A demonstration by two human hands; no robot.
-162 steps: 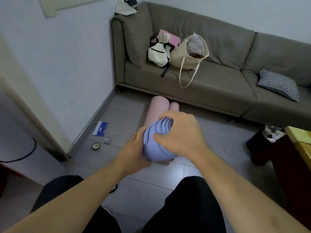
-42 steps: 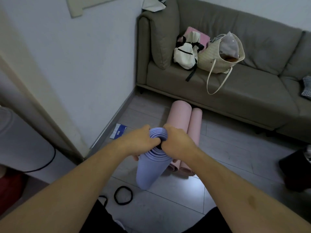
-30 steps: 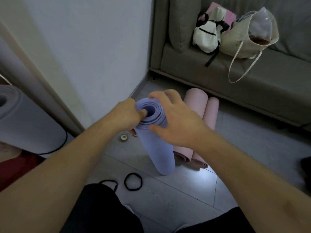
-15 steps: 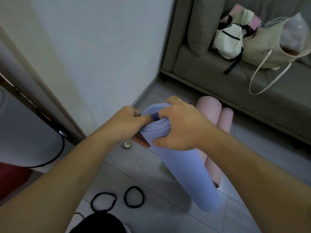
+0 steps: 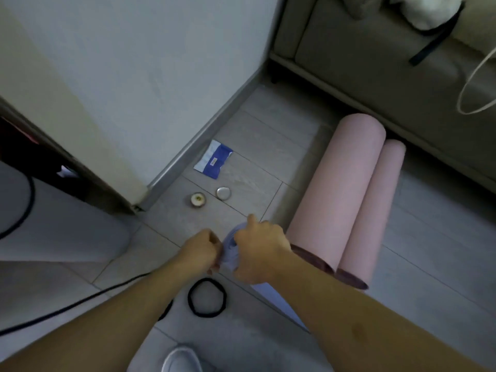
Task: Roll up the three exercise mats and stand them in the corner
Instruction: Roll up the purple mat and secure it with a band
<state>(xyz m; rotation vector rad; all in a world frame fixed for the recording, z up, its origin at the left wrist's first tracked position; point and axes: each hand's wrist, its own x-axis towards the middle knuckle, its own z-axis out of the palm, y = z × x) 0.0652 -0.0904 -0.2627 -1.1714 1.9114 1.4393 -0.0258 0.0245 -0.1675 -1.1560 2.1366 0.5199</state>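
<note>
Both hands at lower centre of frame, on the near end of the rolled purple mat (image 5: 231, 253). Left hand (image 5: 200, 249) clenched around the roll's left edge; right hand (image 5: 259, 252) grasps the end from the right, fingers curled over it, one finger sticking up. Rest of the purple mat runs down-right under the right forearm, mostly hidden. Two rolled pink mats lie side by side on the floor, centre right: larger pink mat (image 5: 335, 194) touching the slimmer pink mat (image 5: 375, 208), far ends near the sofa (image 5: 375, 57) at upper right. Black elastic band (image 5: 207, 298) on the tiles just below the hands. Blue-white packet (image 5: 214, 162) and two small round tins (image 5: 210, 196) near the skirting, centre. Black cable (image 5: 67, 307) lower left. White shoe tip (image 5: 182, 358) at bottom edge.
</note>
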